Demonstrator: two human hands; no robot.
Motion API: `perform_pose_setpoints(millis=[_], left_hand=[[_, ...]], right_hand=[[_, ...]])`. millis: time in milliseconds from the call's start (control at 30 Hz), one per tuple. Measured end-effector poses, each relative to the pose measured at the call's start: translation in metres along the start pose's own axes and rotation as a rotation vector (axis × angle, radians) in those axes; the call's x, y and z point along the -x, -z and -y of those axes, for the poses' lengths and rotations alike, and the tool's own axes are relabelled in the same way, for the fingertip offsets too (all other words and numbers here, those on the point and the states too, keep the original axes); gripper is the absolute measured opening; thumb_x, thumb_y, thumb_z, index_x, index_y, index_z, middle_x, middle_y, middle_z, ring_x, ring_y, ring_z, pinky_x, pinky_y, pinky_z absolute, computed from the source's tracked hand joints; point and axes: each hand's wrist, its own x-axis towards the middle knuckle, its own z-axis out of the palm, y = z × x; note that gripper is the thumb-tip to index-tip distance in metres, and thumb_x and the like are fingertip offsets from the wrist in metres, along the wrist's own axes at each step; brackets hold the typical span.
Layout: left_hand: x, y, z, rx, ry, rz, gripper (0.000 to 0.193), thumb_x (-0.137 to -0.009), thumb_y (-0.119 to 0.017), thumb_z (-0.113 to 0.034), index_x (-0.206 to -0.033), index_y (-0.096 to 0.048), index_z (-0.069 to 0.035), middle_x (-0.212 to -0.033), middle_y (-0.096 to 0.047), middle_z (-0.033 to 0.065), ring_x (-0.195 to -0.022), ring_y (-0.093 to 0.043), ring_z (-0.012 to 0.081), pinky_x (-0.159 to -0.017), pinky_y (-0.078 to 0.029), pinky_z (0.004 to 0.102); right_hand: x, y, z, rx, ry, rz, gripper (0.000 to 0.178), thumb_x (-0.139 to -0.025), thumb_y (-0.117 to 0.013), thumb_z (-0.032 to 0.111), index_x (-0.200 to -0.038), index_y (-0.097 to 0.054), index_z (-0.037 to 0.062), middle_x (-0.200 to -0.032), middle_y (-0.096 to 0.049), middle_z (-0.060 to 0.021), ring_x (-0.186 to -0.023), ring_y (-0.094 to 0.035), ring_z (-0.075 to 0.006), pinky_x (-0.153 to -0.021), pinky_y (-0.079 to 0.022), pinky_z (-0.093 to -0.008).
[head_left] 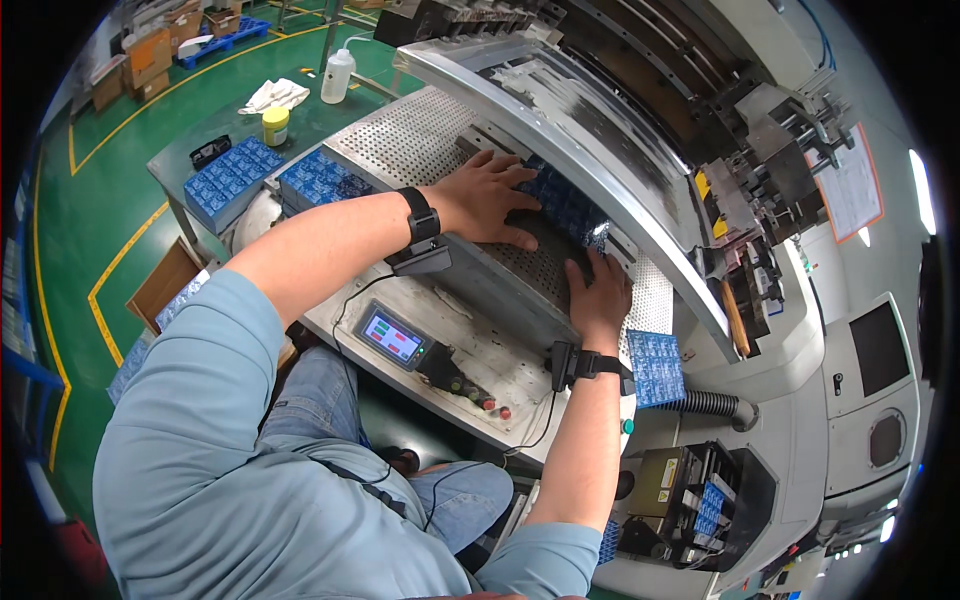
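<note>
A dark blue circuit board panel (565,205) lies on the perforated metal bed (395,135) of a machine, partly under a raised metal-framed screen (520,110). My left hand (487,202) rests by the panel's left end, its fingers spread flat and pointing right. At the near right end, my right hand (601,293) has fingers and thumb stretched out and apart beside the panel's edge. Neither hand grips anything that I can see. Whether the fingertips touch the panel is hard to tell. Both wrists wear black straps with small devices and cables.
Stacks of blue panels (232,183) stand at left, and another panel (656,368) lies at right. A squeeze bottle (338,76), white cloth (275,95) and yellow jar (275,125) are on the green table. A touchscreen (392,335) and buttons sit before me.
</note>
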Motion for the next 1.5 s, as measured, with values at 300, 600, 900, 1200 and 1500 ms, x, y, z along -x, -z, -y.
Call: perform_pose_setpoints(millis=[300,600,900,1200,1500], left_hand=[[0.044,0.068,0.019,0.207,0.296,-0.306,0.061,-0.087,-0.067,-0.047,-0.130,-0.059,-0.005,-0.133,-0.056,0.0206,-0.129,-0.047,0.0379,-0.110,-0.036,0.0445],[0.167,0.071,0.226,0.403,0.905,-0.324,0.039,-0.094,-0.059,-0.026,-0.126,-0.060,-0.002,-0.122,-0.065,0.0172,-0.115,-0.061,0.0303,-0.097,-0.047,0.0367],[0.162,0.037,0.178,-0.162,0.623,0.053,0.031,-0.088,-0.059,-0.018,-0.116,-0.062,-0.008,-0.116,-0.065,0.0128,-0.108,-0.060,0.0326,-0.089,-0.052,0.0411],[0.168,0.042,0.194,-0.222,0.446,0.088,0.027,-0.088,-0.058,-0.020,-0.114,-0.061,-0.010,-0.114,-0.064,0.0122,-0.108,-0.059,0.0347,-0.090,-0.052,0.0423],[0.117,0.079,0.178,-0.079,0.498,-0.006,0.034,-0.090,-0.059,-0.024,-0.122,-0.061,-0.012,-0.117,-0.062,0.0175,-0.108,-0.060,0.0390,-0.091,-0.051,0.0437]], right_hand=[[0.100,0.072,0.041,-0.314,0.317,-0.120,0.037,-0.081,-0.074,0.017,-0.115,-0.063,0.0048,-0.121,-0.060,-0.0174,-0.118,-0.051,-0.0410,-0.102,-0.040,-0.0497],[0.254,0.033,-0.150,-0.156,-0.526,0.037,0.029,-0.087,-0.068,0.019,-0.110,-0.067,0.0015,-0.105,-0.068,-0.0177,-0.099,-0.063,-0.0380,-0.089,-0.049,-0.0437],[0.239,-0.006,-0.211,0.301,-0.818,0.187,0.029,-0.090,-0.065,0.027,-0.109,-0.065,0.0040,-0.106,-0.069,-0.0181,-0.099,-0.065,-0.0397,-0.087,-0.050,-0.0508],[0.219,0.014,-0.222,0.440,-0.811,0.489,0.037,-0.092,-0.062,0.033,-0.118,-0.060,0.0073,-0.104,-0.069,-0.0165,-0.097,-0.067,-0.0364,-0.082,-0.052,-0.0506],[0.224,0.080,-0.205,0.219,-0.800,0.286,0.059,-0.092,-0.058,0.034,-0.140,-0.043,0.0025,-0.113,-0.065,-0.0275,-0.105,-0.062,-0.0437,-0.087,-0.050,-0.0522]])
